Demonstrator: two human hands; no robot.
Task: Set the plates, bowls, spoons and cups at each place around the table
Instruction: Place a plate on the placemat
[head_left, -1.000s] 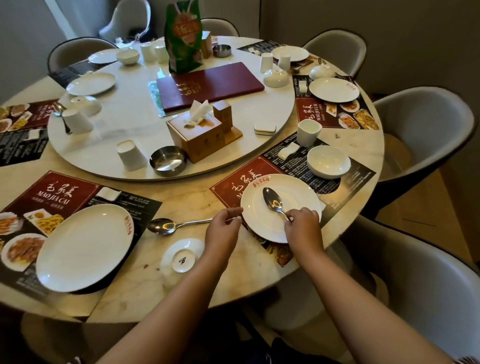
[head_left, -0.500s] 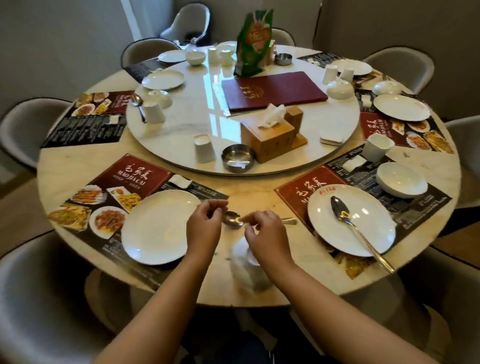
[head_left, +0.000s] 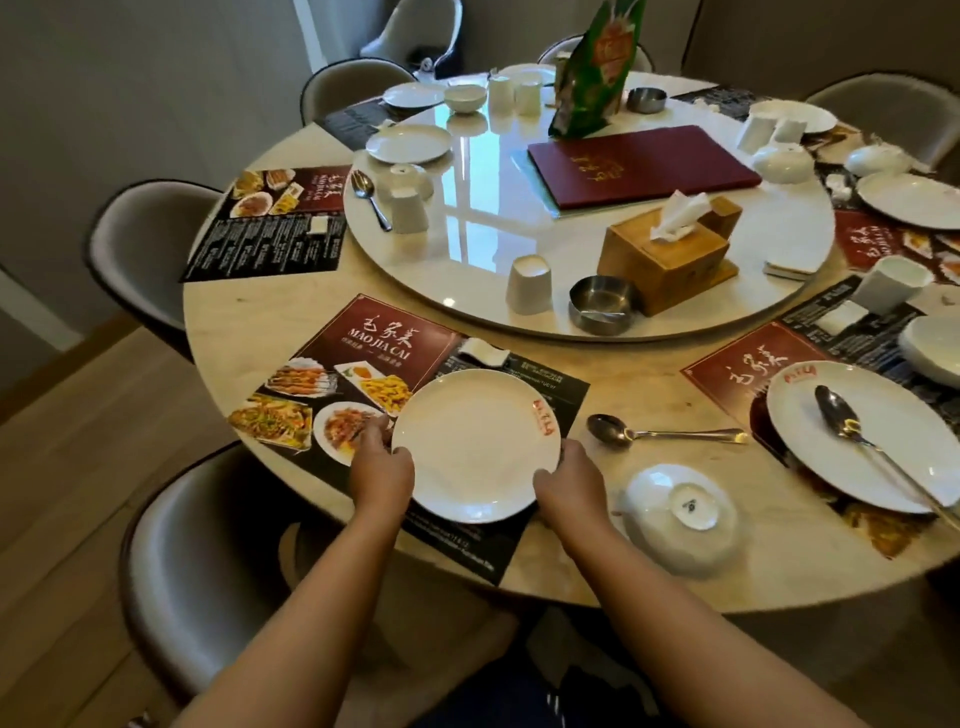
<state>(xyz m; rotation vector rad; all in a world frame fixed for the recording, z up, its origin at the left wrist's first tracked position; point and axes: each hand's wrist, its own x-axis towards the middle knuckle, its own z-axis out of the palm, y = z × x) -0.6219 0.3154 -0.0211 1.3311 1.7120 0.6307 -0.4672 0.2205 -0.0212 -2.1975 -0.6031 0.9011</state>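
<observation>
Plate (head_left: 475, 444) in hand at the near place: it lies on the printed placemat (head_left: 374, 358), toward that mat's right half, and both hands have it by the near rim. The left hand (head_left: 381, 470) curls its grip over the left edge, the right hand (head_left: 567, 480) over the lower right edge; how far the fingers reach underneath is hidden. Just to the right, on the bare worktop (head_left: 249, 322), a spoon (head_left: 660, 432) lies with its bowl toward the plate, and an upturned bowl (head_left: 680, 514) sits close to the right wrist. An upturned cup (head_left: 529, 285) and a steel dish (head_left: 602, 304) stand on the turntable beyond. The next place to the right already carries a plate with a spoon (head_left: 857, 431) on it. Judged from this, the risk is the right forearm or wrist catching the upturned bowl as the plate is shifted, pushing it toward the table edge. Sliding the plate could also drag or crease the mat, and its glazed rim may slip from a shallow hold.
</observation>
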